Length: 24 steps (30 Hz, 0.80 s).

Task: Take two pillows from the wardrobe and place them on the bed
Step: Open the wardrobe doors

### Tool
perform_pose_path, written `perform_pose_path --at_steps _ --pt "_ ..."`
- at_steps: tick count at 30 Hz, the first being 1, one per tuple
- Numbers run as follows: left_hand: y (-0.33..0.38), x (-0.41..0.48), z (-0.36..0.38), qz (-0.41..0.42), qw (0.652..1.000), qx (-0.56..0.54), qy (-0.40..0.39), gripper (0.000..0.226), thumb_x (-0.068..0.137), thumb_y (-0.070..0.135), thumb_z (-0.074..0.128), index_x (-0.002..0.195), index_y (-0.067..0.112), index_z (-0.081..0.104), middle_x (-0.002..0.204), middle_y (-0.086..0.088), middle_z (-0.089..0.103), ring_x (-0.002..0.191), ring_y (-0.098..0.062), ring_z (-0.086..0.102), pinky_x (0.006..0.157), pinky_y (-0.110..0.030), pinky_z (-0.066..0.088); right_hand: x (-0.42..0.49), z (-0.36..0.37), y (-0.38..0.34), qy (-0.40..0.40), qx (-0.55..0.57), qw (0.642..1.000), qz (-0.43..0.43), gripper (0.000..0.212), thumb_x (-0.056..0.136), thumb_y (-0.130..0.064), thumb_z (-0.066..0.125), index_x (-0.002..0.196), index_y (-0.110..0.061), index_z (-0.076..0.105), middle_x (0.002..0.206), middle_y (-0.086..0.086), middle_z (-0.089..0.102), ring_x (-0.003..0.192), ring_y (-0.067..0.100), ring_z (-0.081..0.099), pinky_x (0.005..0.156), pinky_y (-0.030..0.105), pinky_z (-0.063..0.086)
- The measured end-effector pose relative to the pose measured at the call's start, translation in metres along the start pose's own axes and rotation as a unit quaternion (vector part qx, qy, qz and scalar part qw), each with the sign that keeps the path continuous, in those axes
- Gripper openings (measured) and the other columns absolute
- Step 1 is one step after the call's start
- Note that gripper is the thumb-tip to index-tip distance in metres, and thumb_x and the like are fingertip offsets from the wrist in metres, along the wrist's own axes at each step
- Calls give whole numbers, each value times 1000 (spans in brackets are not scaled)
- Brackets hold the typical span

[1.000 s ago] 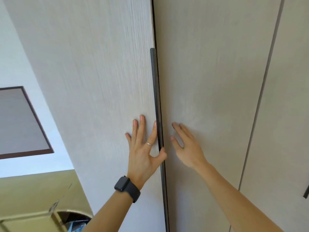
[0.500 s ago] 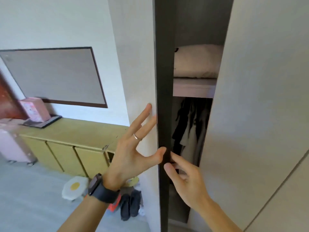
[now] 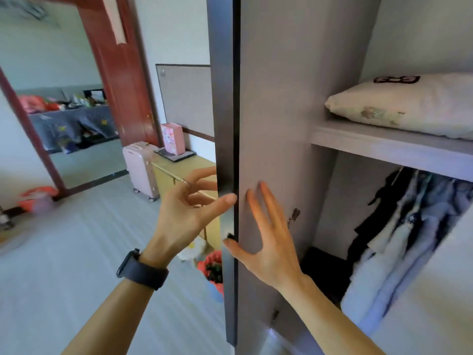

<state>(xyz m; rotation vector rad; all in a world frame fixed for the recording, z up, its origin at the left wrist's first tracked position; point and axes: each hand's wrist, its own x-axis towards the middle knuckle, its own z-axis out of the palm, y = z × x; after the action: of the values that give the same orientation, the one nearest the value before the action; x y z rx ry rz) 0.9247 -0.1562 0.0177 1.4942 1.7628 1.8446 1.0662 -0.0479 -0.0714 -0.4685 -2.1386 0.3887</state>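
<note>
The left wardrobe door [image 3: 273, 103] stands swung wide open, edge-on to me with its dark handle strip [image 3: 225, 98]. My left hand [image 3: 184, 213], with a ring and a dark watch, has its fingers round the door's outer face and its thumb on the dark edge. My right hand [image 3: 266, 234] lies flat, fingers spread, against the door's inner face. A cream pillow [image 3: 404, 106] with faint flower print lies on the wardrobe shelf [image 3: 384, 147] at the upper right. I cannot tell a second pillow from it. No bed is in view.
Clothes [image 3: 399, 234] hang under the shelf. Left of the door stand a yellow low cabinet [image 3: 176, 172], a pink suitcase [image 3: 142, 167] and a pink gift bag [image 3: 172, 138]. A red basket [image 3: 212, 270] sits on the floor near the door's foot. A red-framed doorway [image 3: 122, 80] opens at the left.
The wardrobe door went from shut to wide open, swinging left with both hands on it. The shelf, pillow and hanging clothes have come into view.
</note>
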Motion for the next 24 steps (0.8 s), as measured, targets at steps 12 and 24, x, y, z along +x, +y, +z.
perform_pose_path --at_steps 12,24 --pt "-17 17 -25 6 980 163 113 55 85 41 71 112 75 37 95 45 56 76 19 64 73 0 45 39 77 -18 63 -35 997 3 91 88 -56 63 157 -27 11 166 8 12 152 29 18 111 53 39" --pt "-46 -14 47 293 885 324 161 44 85 14 69 126 24 55 130 -2 47 100 -23 57 78 -38 52 -35 -22 40 0 -54 998 31 52 93 -40 64 142 -31 51 153 -11 42 145 10 32 108 26 40"
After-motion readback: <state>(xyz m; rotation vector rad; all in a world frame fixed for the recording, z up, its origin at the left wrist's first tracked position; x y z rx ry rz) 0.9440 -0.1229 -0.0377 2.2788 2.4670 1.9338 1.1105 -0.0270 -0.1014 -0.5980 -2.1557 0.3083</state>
